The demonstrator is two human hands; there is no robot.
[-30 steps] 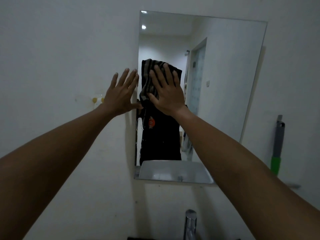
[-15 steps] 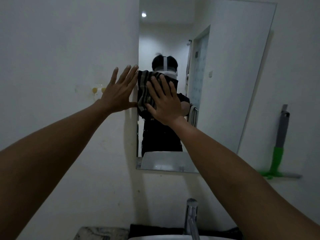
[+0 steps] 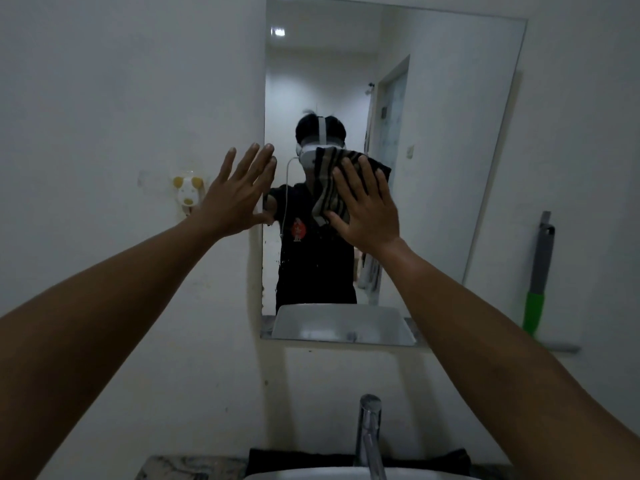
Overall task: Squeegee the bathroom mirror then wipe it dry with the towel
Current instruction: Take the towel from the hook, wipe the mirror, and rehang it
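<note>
A frameless rectangular mirror hangs on the white wall above the basin. My right hand presses a dark striped towel flat against the glass, about a third of the way in from the mirror's left edge. Its fingers are spread over the cloth. My left hand lies flat with fingers apart on the wall, at the mirror's left edge, and holds nothing. A squeegee with a grey and green handle leans upright against the wall to the right of the mirror.
A chrome tap rises at the bottom centre over the white basin rim. A small white and yellow animal-shaped holder sticks to the wall left of my left hand. The mirror reflects a person in dark clothes and a doorway.
My right hand has slid the towel to the right across the glass, away from the left edge. The view has dropped, showing more of the tap and basin. My left hand stays on the wall.
</note>
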